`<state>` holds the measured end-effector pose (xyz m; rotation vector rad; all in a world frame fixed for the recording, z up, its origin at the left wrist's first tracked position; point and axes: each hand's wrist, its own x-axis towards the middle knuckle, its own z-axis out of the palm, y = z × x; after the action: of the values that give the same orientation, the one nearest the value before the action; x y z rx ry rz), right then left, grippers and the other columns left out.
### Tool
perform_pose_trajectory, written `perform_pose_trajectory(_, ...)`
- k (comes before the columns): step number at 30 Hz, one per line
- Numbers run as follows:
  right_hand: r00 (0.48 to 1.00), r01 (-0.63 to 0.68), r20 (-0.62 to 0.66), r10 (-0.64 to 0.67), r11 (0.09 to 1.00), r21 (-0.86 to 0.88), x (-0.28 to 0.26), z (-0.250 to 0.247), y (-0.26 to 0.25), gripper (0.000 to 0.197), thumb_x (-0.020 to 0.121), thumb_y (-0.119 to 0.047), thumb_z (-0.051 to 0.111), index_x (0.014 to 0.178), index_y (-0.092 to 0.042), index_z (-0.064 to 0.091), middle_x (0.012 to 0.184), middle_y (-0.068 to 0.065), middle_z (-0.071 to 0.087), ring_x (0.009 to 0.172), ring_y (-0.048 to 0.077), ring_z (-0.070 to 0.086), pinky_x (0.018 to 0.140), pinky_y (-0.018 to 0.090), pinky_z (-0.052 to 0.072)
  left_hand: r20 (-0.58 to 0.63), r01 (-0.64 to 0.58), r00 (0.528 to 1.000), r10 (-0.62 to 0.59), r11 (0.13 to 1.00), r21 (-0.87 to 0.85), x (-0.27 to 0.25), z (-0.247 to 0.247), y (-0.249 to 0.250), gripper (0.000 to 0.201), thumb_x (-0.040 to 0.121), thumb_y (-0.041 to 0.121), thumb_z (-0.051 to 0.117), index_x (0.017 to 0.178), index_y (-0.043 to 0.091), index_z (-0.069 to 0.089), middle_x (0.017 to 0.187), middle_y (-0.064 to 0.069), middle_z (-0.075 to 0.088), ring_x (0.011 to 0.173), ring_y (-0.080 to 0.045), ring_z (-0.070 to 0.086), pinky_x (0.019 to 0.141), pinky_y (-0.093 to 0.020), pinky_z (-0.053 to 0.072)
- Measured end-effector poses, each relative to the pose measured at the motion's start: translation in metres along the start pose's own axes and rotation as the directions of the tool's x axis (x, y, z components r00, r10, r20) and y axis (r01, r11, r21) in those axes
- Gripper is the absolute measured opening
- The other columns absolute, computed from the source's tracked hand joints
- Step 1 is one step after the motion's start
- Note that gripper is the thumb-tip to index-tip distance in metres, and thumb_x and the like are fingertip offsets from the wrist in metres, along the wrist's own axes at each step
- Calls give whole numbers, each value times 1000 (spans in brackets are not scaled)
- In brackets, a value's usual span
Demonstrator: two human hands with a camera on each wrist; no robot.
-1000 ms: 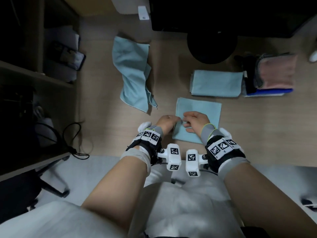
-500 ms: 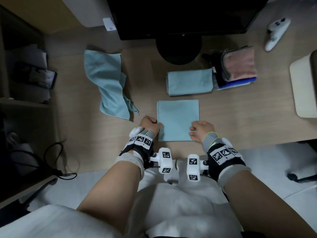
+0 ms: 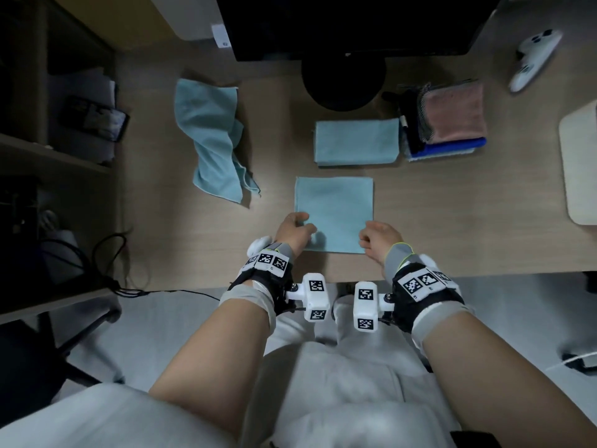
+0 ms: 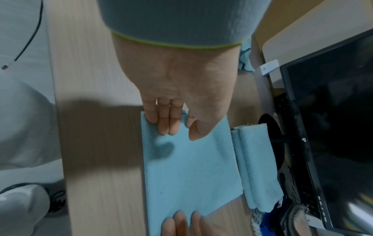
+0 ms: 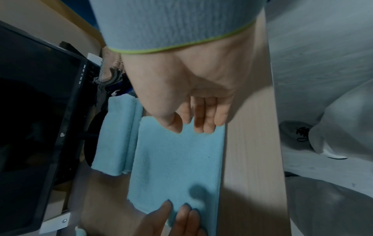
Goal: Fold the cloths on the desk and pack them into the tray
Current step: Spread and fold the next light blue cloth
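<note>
A square-folded light blue cloth lies flat on the wooden surface, near its front edge. The left hand pinches the near left corner in its grip, and the right hand pinches the near right corner. Another folded blue cloth lies just behind it.

flat cloth: plain light blue, nearest the monitor stand's front
folded cloth: same light blue
crumpled cloth: light blue, left of the monitor stand, which is black
stacked cloths: pink over blue, grey fringe
desk: pale wood grain
controller: white
wrist markers: black-and-white squares
cuff: grey, lime-green edge
</note>
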<state>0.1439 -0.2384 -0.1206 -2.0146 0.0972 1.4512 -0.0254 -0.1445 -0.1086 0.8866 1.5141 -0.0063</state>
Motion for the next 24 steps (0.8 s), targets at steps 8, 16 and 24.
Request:
perform_pose_trajectory(8, 979, 204, -19, -203, 978, 36, 3, 3, -34, 51, 84, 5, 49, 125, -25, 50, 94, 1, 60, 54, 6, 55, 48, 14, 42, 19, 4, 1000, -4, 1000, 21, -8, 1, 11, 64, 78, 17, 58, 139, 31, 42, 137, -26, 51, 125, -44, 50, 105, -54, 41)
perform_pose_trajectory(16, 982, 190, 26, -188, 978, -86, 25, 21, -56, 76, 69, -17, 58, 142, -15, 38, 89, -3, 55, 74, 15, 52, 75, 33, 42, 66, -6, 998, 7, 1000, -24, -6, -10, 22, 61, 87, 2, 51, 143, 24, 40, 133, -24, 55, 101, -35, 65, 64, -23, 50)
perform_pose_trajectory(24, 967, 132, -202, -155, 984, -124, -9, 5, -49, 59, 84, -7, 61, 139, -11, 42, 131, 10, 57, 110, 25, 58, 87, 25, 42, -255, -18, 967, -20, 989, -145, -1, -20, 29, 25, 82, 8, 59, 105, 18, 66, 105, -18, 69, 82, -28, 66, 79, -33, 53)
